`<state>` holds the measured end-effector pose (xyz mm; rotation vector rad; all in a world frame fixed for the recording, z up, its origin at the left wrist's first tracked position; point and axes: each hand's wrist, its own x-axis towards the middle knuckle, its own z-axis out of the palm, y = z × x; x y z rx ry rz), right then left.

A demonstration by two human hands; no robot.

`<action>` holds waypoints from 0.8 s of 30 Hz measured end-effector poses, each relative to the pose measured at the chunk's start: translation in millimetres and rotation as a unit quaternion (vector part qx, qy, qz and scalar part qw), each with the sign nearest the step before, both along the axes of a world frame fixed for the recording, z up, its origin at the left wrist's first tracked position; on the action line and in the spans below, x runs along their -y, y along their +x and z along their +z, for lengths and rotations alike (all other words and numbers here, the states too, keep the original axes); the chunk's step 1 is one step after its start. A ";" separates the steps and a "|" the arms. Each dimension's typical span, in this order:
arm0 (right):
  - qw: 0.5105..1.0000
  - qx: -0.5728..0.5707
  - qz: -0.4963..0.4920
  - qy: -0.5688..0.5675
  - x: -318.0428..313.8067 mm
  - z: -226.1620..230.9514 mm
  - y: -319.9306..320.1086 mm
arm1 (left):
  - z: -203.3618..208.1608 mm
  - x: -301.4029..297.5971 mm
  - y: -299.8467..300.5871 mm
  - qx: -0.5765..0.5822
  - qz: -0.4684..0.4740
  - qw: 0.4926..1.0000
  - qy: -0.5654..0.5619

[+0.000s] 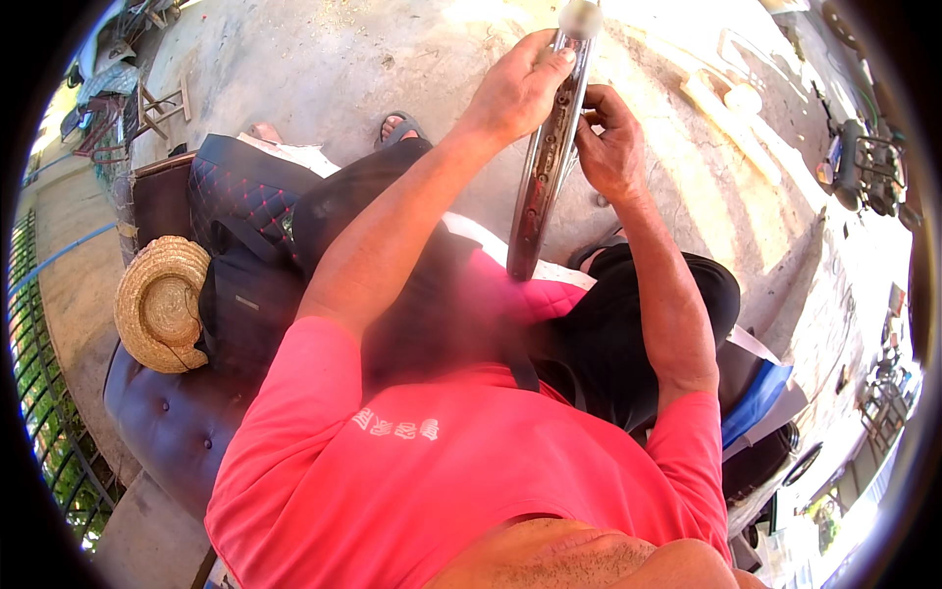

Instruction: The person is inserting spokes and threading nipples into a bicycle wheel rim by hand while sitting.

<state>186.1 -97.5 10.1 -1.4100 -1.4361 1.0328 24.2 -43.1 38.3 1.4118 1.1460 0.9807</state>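
Note:
A metal wheel rim (543,187) stands edge-on in front of me, tilted a little, with a row of holes along its channel. Its lower end rests near my lap by a pink quilted cloth (554,300). My left hand (520,90) is closed round the rim's upper part, thumb on the outer face. To the right of the rim, my right hand (610,145) has its fingers curled and pinched close against the rim's side. What those fingers hold, if anything, is too small to make out. Thin lines like spokes show faintly between rim and hand.
A straw hat (162,304) lies on a dark blue padded seat (177,412) at my left, beside a black quilted bag (240,196). A sandalled foot (400,128) is on the concrete floor (294,59). A motorbike (868,167) stands far right; a wooden stool (165,106) far left.

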 end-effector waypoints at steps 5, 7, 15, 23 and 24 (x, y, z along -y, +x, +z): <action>0.998 0.007 0.026 0.065 -3.0 -0.1 0.5 | -5.1 -2.9 -1.8 -0.002 0.005 1.000 0.013; 0.997 0.009 0.029 0.076 -3.6 -1.2 0.4 | -8.0 -3.0 -2.0 0.008 0.005 1.000 0.012; 0.999 -0.025 0.001 -0.023 -1.7 -4.8 1.3 | 1.2 0.2 -0.9 0.001 -0.005 1.000 0.002; 0.999 -0.007 0.030 0.040 -4.5 -2.6 2.6 | -5.8 -3.1 -2.1 -0.005 0.006 1.000 0.014; 0.999 -0.008 0.031 0.042 -4.4 -2.4 2.4 | -5.6 -2.8 -2.1 -0.004 0.006 1.000 0.012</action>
